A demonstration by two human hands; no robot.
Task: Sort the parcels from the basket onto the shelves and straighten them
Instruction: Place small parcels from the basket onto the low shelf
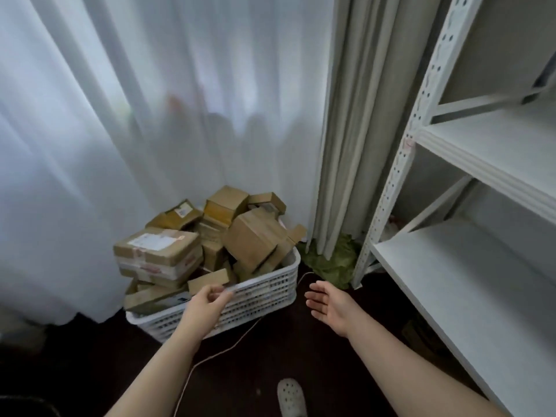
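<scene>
The left hand (207, 300) is at the near rim of the white perforated plastic basket (264, 293), in the lower middle of the frame. Its fingers are curled just below a small flat brown cardboard parcel (207, 281) that lies at the rim. I cannot tell if this grip already closes on the parcel or on the rim, because the fingertips are blurred. The right hand (328, 305) hangs to the right of the basket, palm up, with relaxed fingers and nothing in it.

The basket stands on the dark floor (301, 341), and the heap of brown cardboard parcels (252, 239) in it rises above the rim. The boards of the white metal shelves (481, 281), on the right side of the frame, are bare where they show.

I judge that the sorting is at its start, at the picking step. The next move calls for a firm hold on one parcel near the top, so that the leaning pile does not slide, and then a carry to the right, to a shelf board.
</scene>
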